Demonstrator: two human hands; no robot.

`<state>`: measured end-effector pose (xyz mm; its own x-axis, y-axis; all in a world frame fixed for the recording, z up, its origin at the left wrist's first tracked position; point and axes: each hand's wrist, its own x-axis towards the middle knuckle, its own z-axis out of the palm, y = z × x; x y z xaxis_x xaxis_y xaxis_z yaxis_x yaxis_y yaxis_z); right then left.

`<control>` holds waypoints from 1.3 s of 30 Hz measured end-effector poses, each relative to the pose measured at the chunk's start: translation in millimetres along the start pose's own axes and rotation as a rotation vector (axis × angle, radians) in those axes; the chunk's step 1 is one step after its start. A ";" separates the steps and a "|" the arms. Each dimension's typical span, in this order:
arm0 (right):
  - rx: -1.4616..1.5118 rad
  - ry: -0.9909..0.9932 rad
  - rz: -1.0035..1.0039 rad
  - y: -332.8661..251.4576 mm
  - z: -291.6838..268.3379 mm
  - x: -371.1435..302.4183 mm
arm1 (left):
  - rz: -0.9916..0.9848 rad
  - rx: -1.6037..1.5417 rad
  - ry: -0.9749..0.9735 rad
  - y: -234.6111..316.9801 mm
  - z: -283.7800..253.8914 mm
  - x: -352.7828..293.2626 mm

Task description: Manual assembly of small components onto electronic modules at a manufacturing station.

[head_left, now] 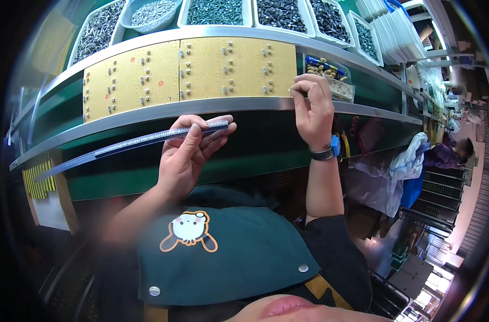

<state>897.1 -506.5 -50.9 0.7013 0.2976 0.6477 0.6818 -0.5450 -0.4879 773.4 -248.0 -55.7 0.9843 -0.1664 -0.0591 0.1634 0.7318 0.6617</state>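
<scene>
My left hand (181,155) is closed around a long clear plastic tube (131,144). A row of small dark parts with pale pins fills the tube's right portion; its left portion looks clear. The tube slants down to the left, in front of the yellow circuit boards (207,56). Those boards lie side by side between two metal rails, with small silver and grey parts standing on them. My right hand (315,112) is raised at the boards' right end, thumb and fingertips drawn together. Whatever they pinch, if anything, is too small to make out.
White bins of screw-like parts (217,13) line the back. Right of the boards stands a clear box (335,80) with tan parts and a blue cylinder. The metal rail (148,114) runs before me. Yellow strips (38,180) stand at left; another person (448,153) is far right.
</scene>
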 end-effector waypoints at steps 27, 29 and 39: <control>0.760 -0.170 0.565 -110.9 34.0 -37.5 | 0.011 0.222 0.037 5.0 -3.3 -21.3; 0.845 -0.071 0.617 -105.5 55.1 -47.6 | 0.066 0.385 -0.050 11.3 -5.6 -12.2; 0.981 -0.059 0.856 -127.0 45.2 -24.4 | 0.114 0.148 0.004 1.6 0.1 -9.9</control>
<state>802.8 -409.2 -31.2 0.9771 0.1907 -0.0944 -0.1347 0.2108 -0.9682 763.9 -245.2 -53.9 0.9962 -0.0853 0.0200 0.0395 0.6408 0.7667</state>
